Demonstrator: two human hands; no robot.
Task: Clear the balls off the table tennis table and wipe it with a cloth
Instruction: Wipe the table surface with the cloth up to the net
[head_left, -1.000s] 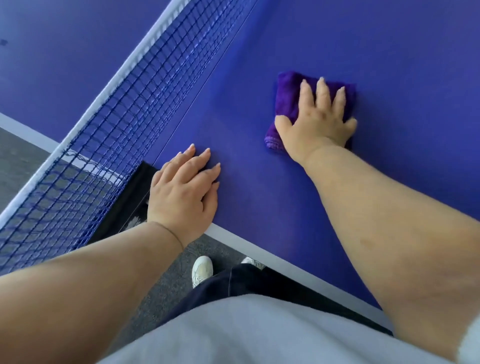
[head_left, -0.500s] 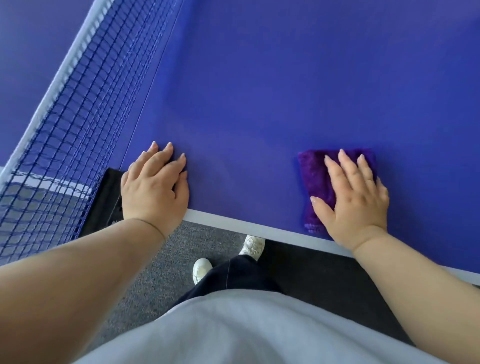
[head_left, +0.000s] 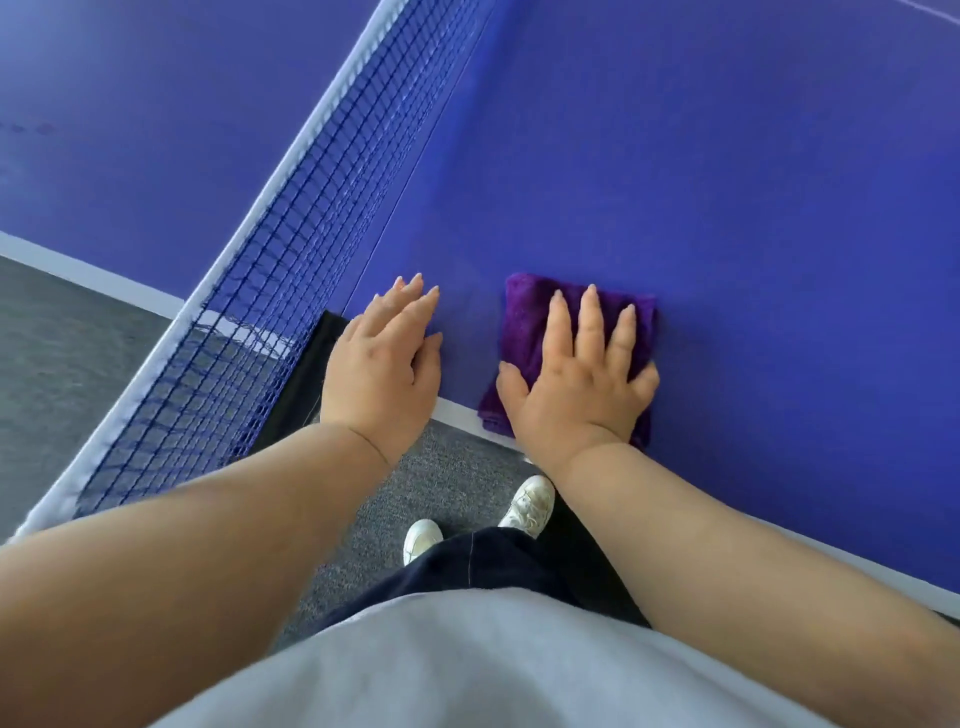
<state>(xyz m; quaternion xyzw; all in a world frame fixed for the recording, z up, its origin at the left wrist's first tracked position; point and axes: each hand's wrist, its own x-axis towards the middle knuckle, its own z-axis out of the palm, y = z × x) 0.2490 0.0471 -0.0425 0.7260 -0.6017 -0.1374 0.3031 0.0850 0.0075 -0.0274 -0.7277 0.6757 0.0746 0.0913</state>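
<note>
1. Two hands down flat on the blue counter (head_left: 727, 208), close by the net (head_left: 291, 249); no balls anywhere in view, so the clearing part looks done on this stretch.
2. Moved since half a second ago: purple cloth (head_left: 524, 312) slid left along the near edge, from well right of the left hand (head_left: 382, 364) to just beside it, near corner overhanging the white edge line.
3. Likely meaning: near strip beside the net wiped just now; probably the rest of this half to follow.
4. Right hand (head_left: 576, 384) pressing the cloth from above, fingers straight and spread, a flat released grip, nothing clenched.
5. Left hand likewise flat and released, holding nothing, bracing at the counter edge next to the black net clamp (head_left: 306, 379).
</note>
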